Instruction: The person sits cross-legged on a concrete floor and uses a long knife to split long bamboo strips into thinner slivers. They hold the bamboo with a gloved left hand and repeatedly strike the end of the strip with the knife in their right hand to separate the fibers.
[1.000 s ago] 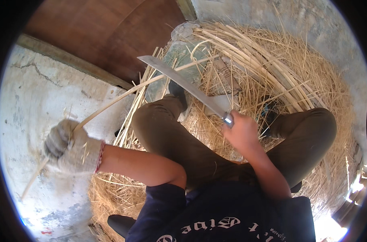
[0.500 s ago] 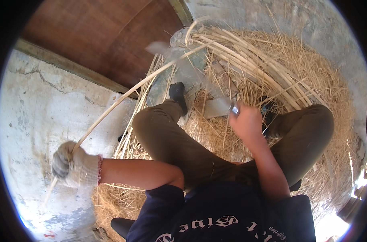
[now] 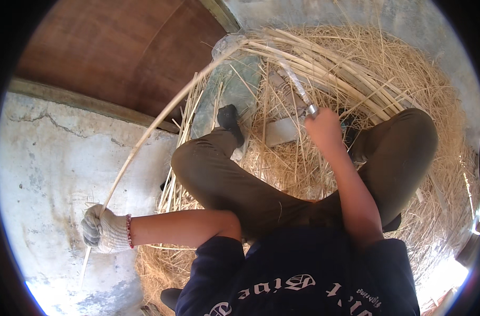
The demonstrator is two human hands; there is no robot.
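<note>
My left hand (image 3: 104, 229), in a white knit glove, is closed around a long pale cane strip (image 3: 161, 118) at the lower left. The strip arcs up and right to the bundle of canes (image 3: 329, 63) at the top. My right hand (image 3: 324, 126) grips the handle of a large knife (image 3: 295, 87). Its blade is blurred and points up-left, against the cane strip near the bundle. I sit with both knees bent in dark olive trousers (image 3: 224, 179), above a heap of straw-like shavings (image 3: 282, 158).
A concrete floor (image 3: 45, 158) lies to the left. A brown wooden panel (image 3: 118, 52) stands at the upper left. A grey-green sack or mat (image 3: 234, 87) lies under the canes. Shavings (image 3: 435, 95) cover the ground on the right.
My left hand has pulled the cane strip down and toward me. My right hand has swung the knife from pointing left across the strip to pointing up toward the bundle.
</note>
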